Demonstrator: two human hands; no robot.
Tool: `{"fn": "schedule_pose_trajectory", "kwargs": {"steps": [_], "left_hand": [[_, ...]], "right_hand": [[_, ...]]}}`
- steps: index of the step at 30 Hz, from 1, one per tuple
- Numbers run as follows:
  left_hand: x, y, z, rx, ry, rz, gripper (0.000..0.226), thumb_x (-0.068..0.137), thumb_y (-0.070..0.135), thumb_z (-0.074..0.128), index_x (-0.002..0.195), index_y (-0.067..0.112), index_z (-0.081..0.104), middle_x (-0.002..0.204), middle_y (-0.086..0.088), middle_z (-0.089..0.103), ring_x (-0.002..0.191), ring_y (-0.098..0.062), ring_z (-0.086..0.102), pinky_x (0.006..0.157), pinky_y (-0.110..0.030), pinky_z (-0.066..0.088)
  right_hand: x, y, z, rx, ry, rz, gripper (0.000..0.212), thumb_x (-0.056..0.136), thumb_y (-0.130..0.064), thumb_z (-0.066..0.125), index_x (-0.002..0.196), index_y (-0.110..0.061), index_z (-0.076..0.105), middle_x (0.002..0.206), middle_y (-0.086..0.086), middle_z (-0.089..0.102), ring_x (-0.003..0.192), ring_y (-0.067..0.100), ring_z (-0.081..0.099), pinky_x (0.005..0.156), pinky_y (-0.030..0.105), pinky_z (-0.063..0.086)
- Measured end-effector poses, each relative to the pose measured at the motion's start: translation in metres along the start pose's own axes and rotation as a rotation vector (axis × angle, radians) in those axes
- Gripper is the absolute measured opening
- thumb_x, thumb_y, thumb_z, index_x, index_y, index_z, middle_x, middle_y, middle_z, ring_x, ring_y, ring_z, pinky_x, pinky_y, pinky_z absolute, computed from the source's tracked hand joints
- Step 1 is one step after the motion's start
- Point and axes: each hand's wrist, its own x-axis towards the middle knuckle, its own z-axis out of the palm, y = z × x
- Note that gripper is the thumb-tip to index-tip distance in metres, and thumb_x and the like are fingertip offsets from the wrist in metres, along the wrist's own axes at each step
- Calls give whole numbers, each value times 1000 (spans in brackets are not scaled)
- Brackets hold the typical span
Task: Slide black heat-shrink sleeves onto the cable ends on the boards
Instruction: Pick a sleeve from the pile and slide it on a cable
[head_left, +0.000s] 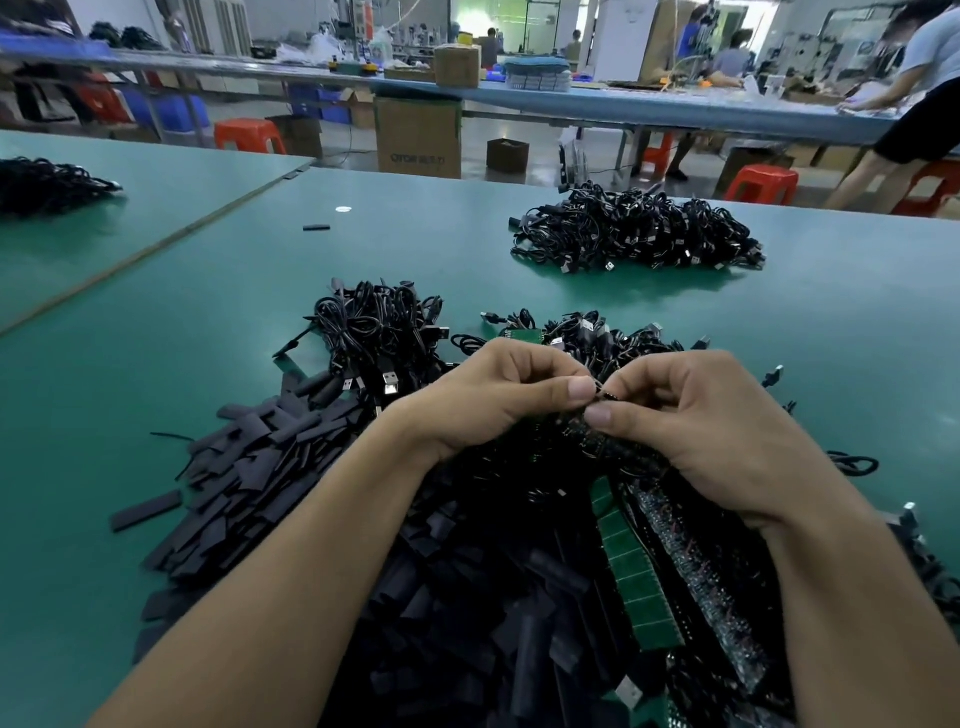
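Flat, matte black heat-shrink sleeves (270, 467) are heaped as short rectangular strips on the smooth green tabletop (156, 338), left of and beneath the forearms. Segmented green boards (634, 571) and thin, glossy coiled cables (374, 322) are piled around the hands. A small black piece (605, 396) is pinched between the curled left hand (498, 400) and right hand (696, 431). Whether it is a sleeve or a cable end cannot be told.
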Motion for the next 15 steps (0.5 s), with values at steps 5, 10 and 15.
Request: {"fn": "schedule_pose_trajectory", "kwargs": {"steps": [5, 10, 15], "left_hand": [[4, -1, -1, -93, -19, -80, 16, 91, 21, 62, 80, 23, 74, 74, 11, 66, 69, -1, 57, 68, -13, 46], [5, -1, 0, -235, -19, -112, 14, 84, 36, 75, 77, 24, 76, 72, 8, 67, 64, -5, 59, 64, -16, 49], [-1, 18, -1, -195, 321, 27, 20, 92, 37, 58, 83, 21, 65, 76, 5, 71, 73, -12, 66, 77, -26, 52]], "right_hand": [[0, 1, -1, 17, 2, -2, 10, 78, -22, 82, 75, -17, 73, 74, 6, 73, 68, 15, 64, 67, 26, 51], [-1, -1, 0, -3, 11, -8, 11, 75, -24, 84, 73, -18, 74, 72, 3, 74, 68, 22, 67, 69, 27, 54], [-3, -6, 0, -77, 5, 13, 16, 75, -28, 85, 74, -21, 71, 72, -2, 73, 70, 17, 68, 71, 32, 56]]}}
